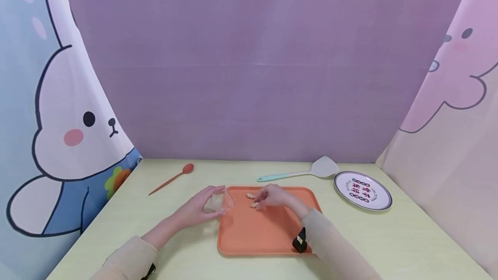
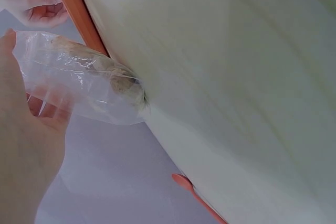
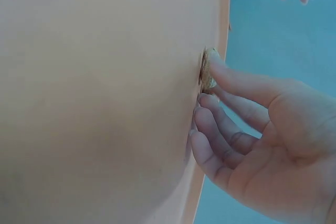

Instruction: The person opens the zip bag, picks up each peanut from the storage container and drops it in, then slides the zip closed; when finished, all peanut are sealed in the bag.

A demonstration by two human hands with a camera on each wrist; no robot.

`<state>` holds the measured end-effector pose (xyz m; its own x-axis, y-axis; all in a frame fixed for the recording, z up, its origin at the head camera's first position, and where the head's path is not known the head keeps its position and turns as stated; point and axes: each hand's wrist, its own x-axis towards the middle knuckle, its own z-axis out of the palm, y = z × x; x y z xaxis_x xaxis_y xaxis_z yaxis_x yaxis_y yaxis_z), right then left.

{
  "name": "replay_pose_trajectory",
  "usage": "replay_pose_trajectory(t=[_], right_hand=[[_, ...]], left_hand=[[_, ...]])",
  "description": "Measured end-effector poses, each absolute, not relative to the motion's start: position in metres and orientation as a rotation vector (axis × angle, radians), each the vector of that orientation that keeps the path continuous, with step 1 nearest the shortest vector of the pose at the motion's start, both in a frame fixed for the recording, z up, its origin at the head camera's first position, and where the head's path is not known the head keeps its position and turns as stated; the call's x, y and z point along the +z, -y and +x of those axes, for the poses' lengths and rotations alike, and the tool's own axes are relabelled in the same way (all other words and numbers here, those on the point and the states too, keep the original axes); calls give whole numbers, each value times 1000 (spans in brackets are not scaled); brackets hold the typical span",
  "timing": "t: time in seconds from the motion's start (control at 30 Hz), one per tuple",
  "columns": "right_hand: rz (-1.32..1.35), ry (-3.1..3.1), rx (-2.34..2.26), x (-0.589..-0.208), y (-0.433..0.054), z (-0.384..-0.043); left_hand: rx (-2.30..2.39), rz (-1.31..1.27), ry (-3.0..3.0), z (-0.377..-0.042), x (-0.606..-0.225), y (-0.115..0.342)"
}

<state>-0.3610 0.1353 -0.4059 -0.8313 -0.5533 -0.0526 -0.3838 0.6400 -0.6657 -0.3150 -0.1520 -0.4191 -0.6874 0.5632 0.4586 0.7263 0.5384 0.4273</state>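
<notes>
My left hand (image 1: 196, 211) grips a clear plastic bag (image 2: 86, 85) by its mouth, just off the left edge of the orange tray (image 1: 253, 232). Tan, lumpy pieces that look like peanuts in their shells (image 2: 123, 81) lie at the bag's far end. Over the upper part of the tray, my right hand (image 1: 273, 196) pinches a peanut (image 3: 209, 72) between thumb and fingers, down at the tray's surface. One more peanut (image 1: 250, 195) lies close beside those fingertips on the tray.
A red spoon (image 1: 188, 168) lies at the back left of the table. Behind the tray is a spatula (image 1: 324, 167) with a mint handle. To the right stands a white plate (image 1: 379, 198) with a dark rim and red lettering. A purple curtain (image 1: 249, 77) hangs behind the table.
</notes>
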Motion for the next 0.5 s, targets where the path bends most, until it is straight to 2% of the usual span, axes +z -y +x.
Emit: replay_pose_trajectory(t=[0.2,0.5], right_hand=[[-741,-2690,-873,-407,-136,-362],[-759,-2612,-960,-406,-138,-359]], left_hand=[[-884,-1076,2522,-316,-420,151],[-879,-1078,2524,-317,-422,152]])
